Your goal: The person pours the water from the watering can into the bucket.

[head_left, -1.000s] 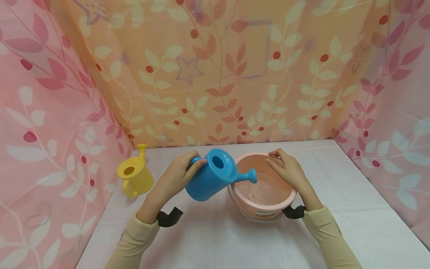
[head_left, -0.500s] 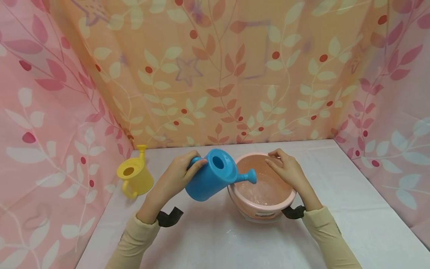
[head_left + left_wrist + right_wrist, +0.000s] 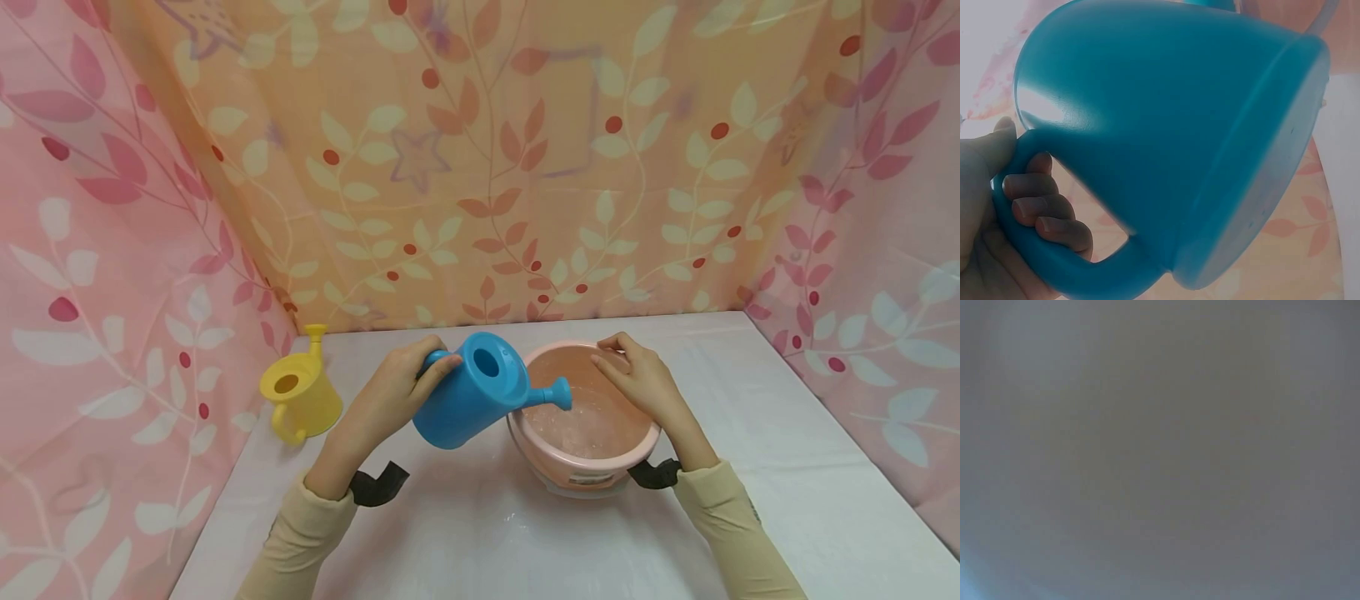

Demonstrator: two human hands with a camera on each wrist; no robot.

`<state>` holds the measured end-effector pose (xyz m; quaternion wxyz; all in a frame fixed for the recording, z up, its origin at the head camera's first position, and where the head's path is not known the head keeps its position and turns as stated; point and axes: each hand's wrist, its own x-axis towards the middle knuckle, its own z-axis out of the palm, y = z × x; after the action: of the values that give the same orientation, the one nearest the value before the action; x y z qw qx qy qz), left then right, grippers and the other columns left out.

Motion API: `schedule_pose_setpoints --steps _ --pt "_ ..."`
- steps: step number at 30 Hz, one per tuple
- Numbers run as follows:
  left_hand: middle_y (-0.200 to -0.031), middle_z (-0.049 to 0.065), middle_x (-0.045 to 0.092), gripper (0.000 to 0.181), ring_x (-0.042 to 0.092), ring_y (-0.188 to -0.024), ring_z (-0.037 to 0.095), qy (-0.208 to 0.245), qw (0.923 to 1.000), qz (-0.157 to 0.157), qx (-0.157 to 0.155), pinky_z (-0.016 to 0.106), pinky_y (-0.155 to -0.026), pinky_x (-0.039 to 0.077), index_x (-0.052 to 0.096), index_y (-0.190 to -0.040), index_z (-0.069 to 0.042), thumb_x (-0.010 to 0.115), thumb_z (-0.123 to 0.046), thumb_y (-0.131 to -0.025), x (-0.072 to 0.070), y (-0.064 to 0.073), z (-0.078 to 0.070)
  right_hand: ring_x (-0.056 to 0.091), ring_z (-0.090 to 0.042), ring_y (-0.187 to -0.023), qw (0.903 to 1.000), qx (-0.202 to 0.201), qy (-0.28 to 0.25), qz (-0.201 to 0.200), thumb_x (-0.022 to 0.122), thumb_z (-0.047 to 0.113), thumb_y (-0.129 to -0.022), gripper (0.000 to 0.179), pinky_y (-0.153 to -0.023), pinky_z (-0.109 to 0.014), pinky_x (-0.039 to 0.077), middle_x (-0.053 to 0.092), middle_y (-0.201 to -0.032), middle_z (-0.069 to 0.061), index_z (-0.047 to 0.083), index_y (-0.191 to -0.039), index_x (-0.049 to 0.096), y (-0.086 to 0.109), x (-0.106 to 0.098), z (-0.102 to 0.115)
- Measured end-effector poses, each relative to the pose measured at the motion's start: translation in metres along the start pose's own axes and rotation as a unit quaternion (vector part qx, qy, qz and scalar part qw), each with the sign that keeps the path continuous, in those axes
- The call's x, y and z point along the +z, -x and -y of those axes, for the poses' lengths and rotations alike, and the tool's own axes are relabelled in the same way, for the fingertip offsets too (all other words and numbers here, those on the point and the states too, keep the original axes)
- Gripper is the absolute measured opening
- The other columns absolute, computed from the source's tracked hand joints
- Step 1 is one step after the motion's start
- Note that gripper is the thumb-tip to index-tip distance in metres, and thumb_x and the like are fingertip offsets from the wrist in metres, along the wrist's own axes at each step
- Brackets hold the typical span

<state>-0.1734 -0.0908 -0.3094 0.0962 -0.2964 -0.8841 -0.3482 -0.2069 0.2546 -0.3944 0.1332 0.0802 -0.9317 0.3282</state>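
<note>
In the head view my left hand (image 3: 401, 375) grips the handle of a blue watering can (image 3: 468, 400). The can is off the table and tilted, its spout pointing right over a pink basin (image 3: 585, 458). In the left wrist view the fingers (image 3: 1041, 206) curl round the can's handle (image 3: 1110, 275), with the thumb at its top. Rippled water shows inside the basin below the spout. My right hand (image 3: 637, 375) holds the basin's right rim, thumb on the inner side and the other fingers over the edge. The right wrist view is a grey blur.
A yellow watering can (image 3: 303, 396) stands upright on the white tabletop (image 3: 420, 542) at the back left. Small wet spots (image 3: 517, 518) lie in front of the basin. Leaf-patterned cloth (image 3: 480, 167) encloses the back and both sides.
The ripples in the basin have shifted slightly. Both hands, the blue watering can and the basin keep nearly the same places.
</note>
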Motion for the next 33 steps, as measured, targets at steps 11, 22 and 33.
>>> schedule_pose_setpoints --steps 11,22,33 --pt "-0.073 -0.006 0.052 0.028 0.053 -0.074 0.011 -0.003 1.0 0.006 -0.004 0.031 -0.07 0.048 0.05 -0.084 -0.018 0.044 -0.045 -0.086 -0.0012 -0.0004 -0.0025 0.053 -0.03 -0.103 1.0 0.005 0.0 0.004 0.055 0.042 -0.083 0.038 -0.081 -0.05 0.04 0.057 -0.11 -0.008 0.015 -0.109 0.049 -0.0007 0.0011 -0.0011" --pt "-0.075 -0.006 0.052 0.028 0.053 -0.074 0.01 -0.006 1.0 0.005 0.005 0.03 -0.07 0.047 0.05 -0.085 -0.018 0.043 -0.046 -0.086 -0.0003 -0.0019 -0.0012 0.053 -0.03 -0.102 1.0 0.002 0.001 -0.001 0.055 0.042 -0.083 0.037 -0.081 -0.05 0.04 0.058 -0.109 -0.008 0.015 -0.108 0.05 -0.001 0.001 -0.0007" --pt "-0.079 -0.007 0.055 0.03 0.055 -0.078 0.011 -0.008 0.9998 0.012 -0.011 0.035 -0.073 0.049 0.051 -0.087 -0.019 0.043 -0.048 -0.086 -0.0006 -0.0018 -0.0024 0.053 -0.03 -0.101 0.9999 -0.01 0.003 -0.009 0.055 0.04 -0.083 0.036 -0.081 -0.05 0.04 0.058 -0.108 -0.009 0.014 -0.107 0.051 -0.0007 0.001 -0.0004"
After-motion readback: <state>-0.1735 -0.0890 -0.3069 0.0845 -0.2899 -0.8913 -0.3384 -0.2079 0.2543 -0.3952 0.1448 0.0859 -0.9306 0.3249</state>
